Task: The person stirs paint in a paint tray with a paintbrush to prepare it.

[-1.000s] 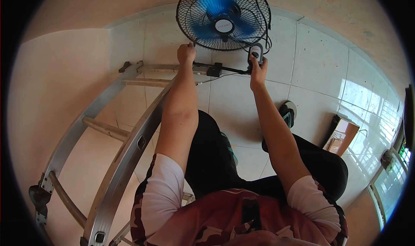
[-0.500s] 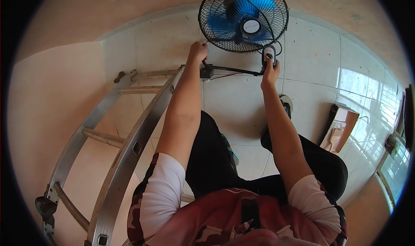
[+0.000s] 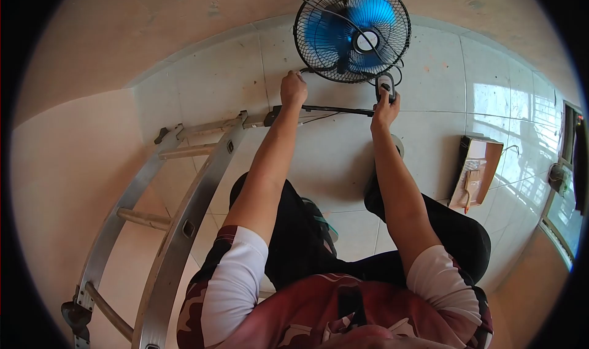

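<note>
1. Blue-bladed fan (image 3: 352,32): far centre, above glossy pale tiles (image 3: 331,149); round wire grille faces up toward you, head-to-base axis running far-to-near.
2. Your left hand (image 3: 294,89): fingers curled around its near-left frame.
3. Your right hand (image 3: 386,109): fingers gripping its grey control box (image 3: 384,79).
4. Black bar (image 3: 340,109): slim, left-to-right.

No legible text, even on fan (image 3: 352,31)

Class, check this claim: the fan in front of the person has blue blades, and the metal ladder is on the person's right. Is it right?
Not entirely. The metal ladder is on the person's left, not the right, as the head view shows. The fan in front of the person does have blue blades.
</note>
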Available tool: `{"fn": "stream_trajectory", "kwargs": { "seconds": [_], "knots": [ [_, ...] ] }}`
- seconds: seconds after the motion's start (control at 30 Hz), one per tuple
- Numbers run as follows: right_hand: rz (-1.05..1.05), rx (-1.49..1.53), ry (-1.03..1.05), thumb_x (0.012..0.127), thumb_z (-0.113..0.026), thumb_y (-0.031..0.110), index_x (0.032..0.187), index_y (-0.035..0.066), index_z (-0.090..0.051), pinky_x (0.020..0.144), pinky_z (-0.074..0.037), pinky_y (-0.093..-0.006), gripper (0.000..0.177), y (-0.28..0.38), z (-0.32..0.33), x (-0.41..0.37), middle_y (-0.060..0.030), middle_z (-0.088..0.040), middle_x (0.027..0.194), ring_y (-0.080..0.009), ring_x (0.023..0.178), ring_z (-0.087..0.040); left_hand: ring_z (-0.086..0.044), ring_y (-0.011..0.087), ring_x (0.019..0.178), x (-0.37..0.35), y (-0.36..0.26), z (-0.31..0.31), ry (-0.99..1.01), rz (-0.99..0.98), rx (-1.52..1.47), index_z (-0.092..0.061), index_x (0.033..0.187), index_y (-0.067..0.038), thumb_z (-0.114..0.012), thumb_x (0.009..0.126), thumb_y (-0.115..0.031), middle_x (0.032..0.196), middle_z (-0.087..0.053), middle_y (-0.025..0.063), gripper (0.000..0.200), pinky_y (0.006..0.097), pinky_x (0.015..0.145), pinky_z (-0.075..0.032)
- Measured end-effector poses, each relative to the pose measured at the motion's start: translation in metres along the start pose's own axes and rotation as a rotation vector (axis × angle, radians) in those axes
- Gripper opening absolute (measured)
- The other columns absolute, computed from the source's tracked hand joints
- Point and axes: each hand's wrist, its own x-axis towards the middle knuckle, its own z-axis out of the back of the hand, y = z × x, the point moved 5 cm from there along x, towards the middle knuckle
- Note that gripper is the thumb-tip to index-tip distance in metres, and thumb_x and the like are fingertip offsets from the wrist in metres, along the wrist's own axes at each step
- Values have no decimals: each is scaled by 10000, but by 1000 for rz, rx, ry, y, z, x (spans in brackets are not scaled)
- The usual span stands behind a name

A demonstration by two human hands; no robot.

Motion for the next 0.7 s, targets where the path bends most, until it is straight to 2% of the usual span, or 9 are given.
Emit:
{"fn": "stream_trajectory", "kwargs": {
  "seconds": [0.17, 0.23, 0.3, 0.33, 0.43, 0.57, 0.63, 0.67, 0.7],
  "knots": [
    [-7, -57, 1, 890, -729, 317, 1006, 67, -608, 517, -400, -262, 302, 5, 24, 25, -16, -559, 791, -97, 587, -479, -691, 492, 926, 8, -31, -18, -30, -98, -72, -652, 1004, 55, -512, 1044, -262, 939, -708, 315, 349, 535, 830, -551],
    [-12, -109, -6, 892, -728, 330, 1020, 49, -622, 593, -431, -270, 326, -1, 33, 34, -30, -587, 816, -109, 651, -518, -690, 493, 922, 14, -39, -19, -37, -126, -64, -654, 996, 51, -514, 1045, -266, 930, -708, 313, 350, 537, 826, -550],
    [23, -139, 26, 890, -724, 339, 1178, -10, -620, 750, -480, -309, 464, -9, 33, 40, -78, -632, 901, -170, 804, -580, -690, 493, 922, 17, -38, -20, -16, -98, -39, -658, 1000, 40, -517, 1043, -265, 933, -711, 310, 339, 538, 826, -551],
    [96, -155, -58, 887, -724, 307, 1324, -25, -583, 846, -484, -331, 567, -13, 32, 43, -126, -652, 1044, -211, 917, -602, -690, 492, 922, 17, -39, -21, -16, -89, -19, -660, 1001, 34, -515, 1045, -268, 933, -713, 306, 338, 541, 825, -549],
    [346, -449, -288, 895, -726, 228, 1469, 75, -505, 892, -480, -359, 635, 38, 26, 30, -152, -637, 1206, -252, 1003, -615, -690, 494, 922, 17, -41, -19, -11, -102, -22, -656, 1008, 36, -510, 1048, -272, 944, -713, 306, 343, 546, 825, -548],
    [600, -585, -249, 923, -706, 181, 1381, 98, -606, 853, -492, -349, 476, 95, 10, 35, -121, -681, 1127, -233, 951, -633, -668, 516, 969, 13, -42, -14, 17, -66, -45, -675, 1017, 43, -494, 1047, -285, 973, -700, 331, 375, 552, 860, -527],
    [478, -270, -45, 961, -680, 150, 1229, 67, -703, 794, -499, -331, 281, 82, 10, 64, -74, -710, 978, -188, 855, -634, -677, 507, 952, 12, -45, -15, 15, -83, -35, -656, 1022, 38, -491, 1052, -282, 971, -703, 324, 362, 553, 845, -537],
    [528, -171, -111, 993, -664, 166, 1110, 44, -744, 763, -502, -317, 187, 93, 12, 57, -59, -713, 880, -145, 802, -623, -687, 498, 936, 13, -42, -16, 14, -95, -16, -638, 1027, 33, -488, 1058, -280, 970, -706, 318, 348, 554, 830, -546],
    [530, -109, -121, 1029, -636, 178, 1132, 41, -737, 774, -504, -309, 199, 96, 16, 60, -48, -722, 934, -133, 825, -623, -687, 498, 936, 13, -40, -17, 7, -94, -21, -638, 1027, 33, -488, 1058, -280, 970, -706, 318, 348, 554, 830, -546]
  ]
}}
